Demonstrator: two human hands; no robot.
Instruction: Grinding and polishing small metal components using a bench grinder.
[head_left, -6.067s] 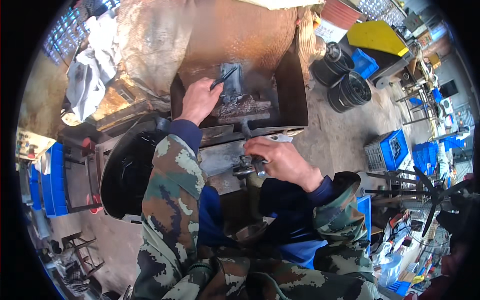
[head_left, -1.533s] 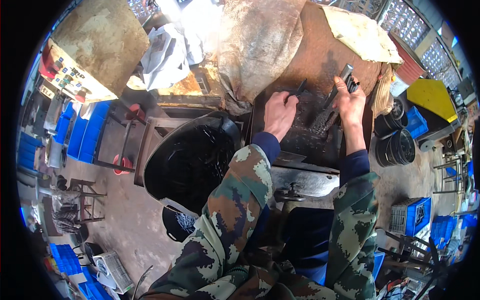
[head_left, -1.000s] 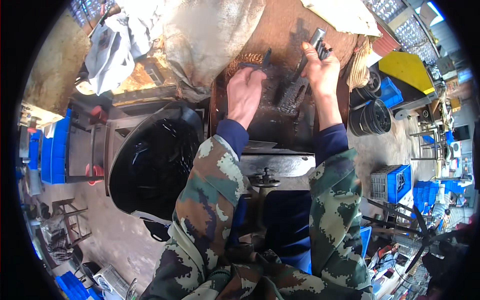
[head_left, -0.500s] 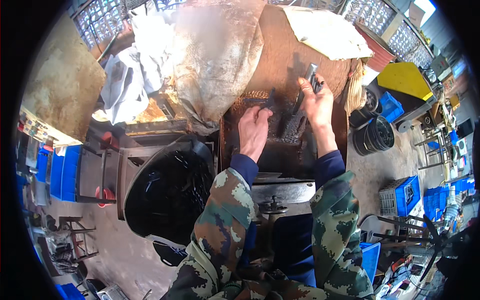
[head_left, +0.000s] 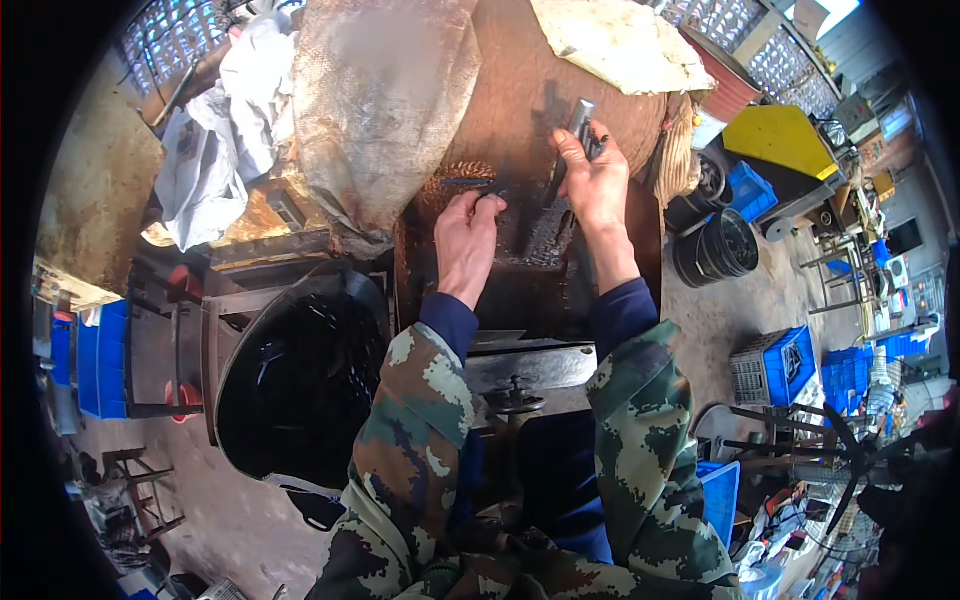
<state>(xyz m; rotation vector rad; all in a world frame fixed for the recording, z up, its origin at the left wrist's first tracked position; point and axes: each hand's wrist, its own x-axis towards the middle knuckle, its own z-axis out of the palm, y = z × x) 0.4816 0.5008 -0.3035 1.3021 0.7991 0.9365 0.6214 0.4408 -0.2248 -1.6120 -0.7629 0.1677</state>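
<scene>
Gripping small metal parts over a rusty steel bin.

Left hand [head_left: 468, 232] pinches a thin dark rod [head_left: 470, 183] level above the bin [head_left: 640, 250]; right hand [head_left: 592, 178] closes its fingers round an upright grey metal bar [head_left: 578, 116], raised clear of the scrap pile [head_left: 545, 235] for a look.

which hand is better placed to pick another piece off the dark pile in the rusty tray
Left, probably. The left hand holds only a thin dark piece at its fingertips, beside the pile of small metal parts. The right hand is farther up the tray, gripping a grey metal bar.
</scene>
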